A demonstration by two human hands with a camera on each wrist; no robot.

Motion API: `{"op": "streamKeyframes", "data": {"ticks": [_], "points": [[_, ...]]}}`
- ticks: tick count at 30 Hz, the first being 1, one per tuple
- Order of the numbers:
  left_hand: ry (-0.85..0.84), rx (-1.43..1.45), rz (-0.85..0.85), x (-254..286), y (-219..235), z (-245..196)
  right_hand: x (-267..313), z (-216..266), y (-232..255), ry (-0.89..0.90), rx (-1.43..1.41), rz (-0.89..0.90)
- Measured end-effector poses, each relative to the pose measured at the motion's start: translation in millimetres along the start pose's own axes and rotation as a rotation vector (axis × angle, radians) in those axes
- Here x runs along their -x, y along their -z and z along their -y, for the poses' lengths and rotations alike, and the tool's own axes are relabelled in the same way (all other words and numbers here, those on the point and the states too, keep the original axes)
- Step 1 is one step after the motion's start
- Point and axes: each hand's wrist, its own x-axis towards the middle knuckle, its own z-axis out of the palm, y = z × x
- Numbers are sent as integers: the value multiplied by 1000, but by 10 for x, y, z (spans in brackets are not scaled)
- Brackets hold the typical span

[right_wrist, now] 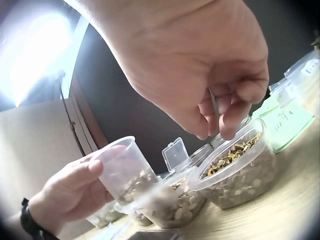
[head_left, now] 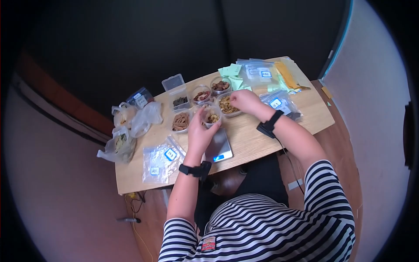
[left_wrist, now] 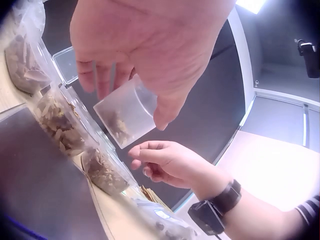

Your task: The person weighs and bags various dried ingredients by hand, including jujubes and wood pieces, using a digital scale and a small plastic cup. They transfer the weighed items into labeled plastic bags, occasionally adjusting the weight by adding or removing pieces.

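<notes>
My left hand (head_left: pixel 200 133) grips a clear plastic cup (left_wrist: pixel 125 112) with some dried pale pieces at its bottom. The cup is tilted in the left wrist view, above the tubs. Over an oval tub (right_wrist: pixel 235 175) of yellow-brown dried bits hangs my right hand (right_wrist: pixel 200 75). Its fingers are curled, with thumb and fingertips close together right above the tub's rim. Whether anything sits between those fingertips I cannot tell. A flat digital scale (head_left: pixel 220 148) with a lit blue display lies below the left hand.
Around the cup stand tubs of brown strips (head_left: pixel 180 122), dark pieces (head_left: pixel 180 102), reddish slices (head_left: pixel 201 96) and brown chunks (head_left: pixel 221 85). Filled plastic bags (head_left: pixel 120 146) lie at left, labelled zip bags (head_left: pixel 161 161) in front. Green notes (head_left: pixel 231 72) and a yellow packet (head_left: pixel 288 77) lie at back right.
</notes>
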Motion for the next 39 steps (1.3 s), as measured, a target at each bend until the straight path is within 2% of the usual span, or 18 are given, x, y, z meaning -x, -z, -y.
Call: {"op": "streamKeyframes", "data": {"ticks": [2, 5, 8, 10, 13, 17, 22, 29, 32, 34, 37, 39], "points": [[33, 36, 6, 64, -18, 15, -23, 110, -3, 75, 214, 46], [3, 9, 3, 75, -102, 112, -95, 258, -40, 69, 380, 200], [20, -18, -3, 101, -49, 98, -120, 248, -188, 137, 461, 132], [1, -31, 16, 112, -38, 92, -130, 211, -227, 190, 421, 117], [-1, -42, 18, 128, -27, 110, -216, 64, -344, 149, 357, 77], [17, -67, 24, 128, -30, 81, -374, -205, -370, 122, 359, 143], [-6, -102, 32, 46, -62, -15, -361, -183, -125, 93, 176, 111], [1, -104, 81, -85, -115, -121, -431, -241, -89, 98, 162, 110], [8, -120, 88, -45, -122, -108, -432, -244, -115, 119, 178, 163], [14, -113, 91, -11, -115, -112, -454, -165, -119, 105, 380, 352], [21, -102, 94, 5, -97, -108, -421, -80, -143, 149, 520, 458], [19, -100, 94, 2, -86, -123, -398, -38, -146, 164, 548, 443]]}}
